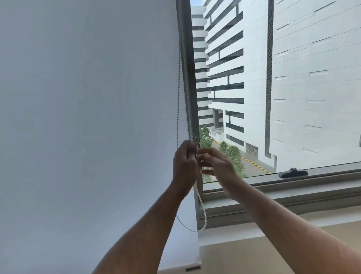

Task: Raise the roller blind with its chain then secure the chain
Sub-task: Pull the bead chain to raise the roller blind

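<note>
The roller blind point(71, 127) covers the left half of the frame and its bottom bar sits low, near the sill at the lower centre, so I judge the raising is not yet done. The bead chain point(179, 105) hangs along the blind's right edge, in the middle of the picture, and its loop dangles below the hands. The left hand point(184, 163) is curled around the chain; the right hand point(215, 163) is just beside it with fingers loosely bent — whether it pinches the chain I cannot tell, because it is blurred. The risk: pulling the wrong strand lowers the blind, or a slanted pull makes the beads slip.
</note>
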The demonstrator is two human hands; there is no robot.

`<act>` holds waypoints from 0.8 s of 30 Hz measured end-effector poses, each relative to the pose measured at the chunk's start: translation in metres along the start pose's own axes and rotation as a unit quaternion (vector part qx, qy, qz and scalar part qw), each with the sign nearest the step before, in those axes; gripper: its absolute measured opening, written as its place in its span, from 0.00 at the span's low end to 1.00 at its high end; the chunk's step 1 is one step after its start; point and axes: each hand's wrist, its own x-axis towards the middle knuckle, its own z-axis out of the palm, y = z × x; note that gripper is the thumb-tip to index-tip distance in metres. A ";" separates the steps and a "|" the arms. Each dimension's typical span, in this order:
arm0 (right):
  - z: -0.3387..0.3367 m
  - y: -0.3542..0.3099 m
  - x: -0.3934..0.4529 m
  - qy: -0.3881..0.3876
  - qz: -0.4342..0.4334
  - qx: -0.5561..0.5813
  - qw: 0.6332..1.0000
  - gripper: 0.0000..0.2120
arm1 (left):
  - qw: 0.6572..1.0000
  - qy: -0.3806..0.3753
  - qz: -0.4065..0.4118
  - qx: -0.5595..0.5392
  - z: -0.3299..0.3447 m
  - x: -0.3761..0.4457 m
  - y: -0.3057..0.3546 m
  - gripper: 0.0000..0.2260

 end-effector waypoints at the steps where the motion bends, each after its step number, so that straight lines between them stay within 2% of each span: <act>1: 0.003 -0.012 0.006 0.006 -0.011 0.008 1.000 0.14 | 1.000 -0.004 -0.001 0.010 0.001 -0.005 -0.004 0.12; 6: 0.023 -0.072 0.029 -0.006 -0.054 0.027 0.998 0.11 | 0.999 -0.018 -0.029 0.023 0.004 -0.031 -0.029 0.13; 11: 0.039 -0.107 0.043 -0.021 -0.045 0.058 0.997 0.14 | 0.999 -0.021 -0.045 0.014 0.002 -0.055 -0.053 0.13; 17: 0.054 -0.089 0.039 0.045 -0.123 -0.009 0.991 0.16 | 0.995 -0.059 -0.064 0.039 -0.004 -0.059 -0.077 0.14; 20: 0.057 -0.071 0.034 0.057 -0.122 -0.018 0.991 0.17 | 0.990 -0.079 -0.068 0.090 -0.017 -0.056 -0.086 0.16; 24: 0.057 -0.044 0.027 0.076 -0.134 -0.049 0.987 0.17 | 0.972 -0.147 -0.091 0.160 -0.043 -0.049 -0.098 0.14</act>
